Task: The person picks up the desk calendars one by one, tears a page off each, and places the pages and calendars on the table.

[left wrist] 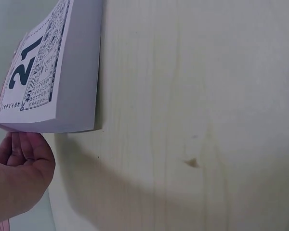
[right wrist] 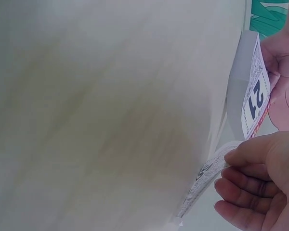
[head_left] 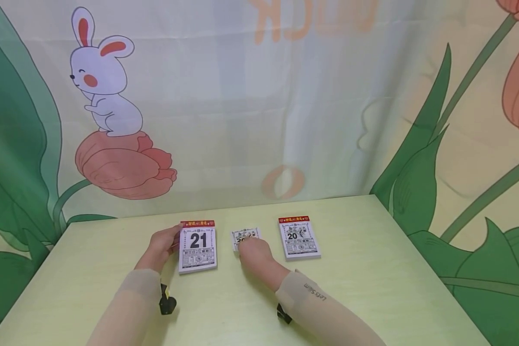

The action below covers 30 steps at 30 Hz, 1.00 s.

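Observation:
On the left of the table lies a thick tear-off calendar [head_left: 198, 247] with a red header and a large 21. My left hand [head_left: 163, 246] holds it by its upper left edge; the left wrist view shows the curled fingers [left wrist: 31, 149] against its side. Between the two pads is a loose calendar sheet [head_left: 243, 233], its number partly covered by my right hand [head_left: 258, 257]. In the right wrist view, thumb and index finger pinch the end of this sheet [right wrist: 202, 180], which slants close over the table. The other fingers are bent beneath the thumb.
A second tear-off calendar [head_left: 300, 239], with a red header and the number 20, lies right of the sheet. The pale wood-grain table [head_left: 372, 283] ends at a hanging cloth [head_left: 225, 120] printed with a rabbit and flowers.

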{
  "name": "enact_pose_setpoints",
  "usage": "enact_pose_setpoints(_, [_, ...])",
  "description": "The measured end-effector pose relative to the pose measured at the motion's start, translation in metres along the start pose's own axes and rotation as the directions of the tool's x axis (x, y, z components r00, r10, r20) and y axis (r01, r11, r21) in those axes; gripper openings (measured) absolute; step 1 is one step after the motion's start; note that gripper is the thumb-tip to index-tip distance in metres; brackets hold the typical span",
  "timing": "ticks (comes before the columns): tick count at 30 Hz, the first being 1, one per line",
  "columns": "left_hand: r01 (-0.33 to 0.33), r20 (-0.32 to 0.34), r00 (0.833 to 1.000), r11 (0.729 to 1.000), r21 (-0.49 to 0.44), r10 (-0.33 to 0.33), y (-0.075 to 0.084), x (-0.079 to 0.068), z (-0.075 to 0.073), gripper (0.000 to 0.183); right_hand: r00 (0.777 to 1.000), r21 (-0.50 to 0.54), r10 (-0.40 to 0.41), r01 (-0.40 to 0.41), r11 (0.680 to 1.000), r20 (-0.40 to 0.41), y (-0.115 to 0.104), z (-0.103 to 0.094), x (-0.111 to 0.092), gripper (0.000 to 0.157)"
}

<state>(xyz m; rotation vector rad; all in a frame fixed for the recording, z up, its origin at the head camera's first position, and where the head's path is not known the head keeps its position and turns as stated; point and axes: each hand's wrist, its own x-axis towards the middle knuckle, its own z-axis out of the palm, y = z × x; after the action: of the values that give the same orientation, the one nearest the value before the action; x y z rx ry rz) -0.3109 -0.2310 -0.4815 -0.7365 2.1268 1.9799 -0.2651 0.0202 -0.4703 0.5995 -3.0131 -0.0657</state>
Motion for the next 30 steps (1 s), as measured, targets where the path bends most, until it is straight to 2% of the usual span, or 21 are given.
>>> enact_pose_setpoints(8, [0.005, 0.002, 1.000, 1.000, 0.011, -0.005, 0.000, 0.001, 0.002, 0.052, 0.998, -0.001, -0.055, 0.055, 0.998, 0.008, 0.000, 0.002, 0.001, 0.008])
enact_pose_setpoints(17, [0.021, -0.015, 1.000, 0.998, 0.061, -0.020, 0.002, 0.008, 0.007, 0.051, 0.998, 0.008, -0.043, 0.043, 0.999, 0.040, -0.002, 0.003, 0.003, 0.006])
enact_pose_setpoints(22, [0.015, -0.020, 1.000, 0.998, 0.062, -0.014, 0.003, 0.008, 0.008, 0.050, 0.998, 0.009, -0.033, 0.032, 0.999, 0.047, -0.003, 0.005, 0.003, 0.006])
enact_pose_setpoints(30, [0.041, -0.040, 0.999, 0.996, 0.084, -0.038, 0.002, 0.010, 0.012, 0.051, 0.998, 0.019, -0.015, 0.014, 1.000, 0.054, -0.003, 0.007, 0.003, 0.007])
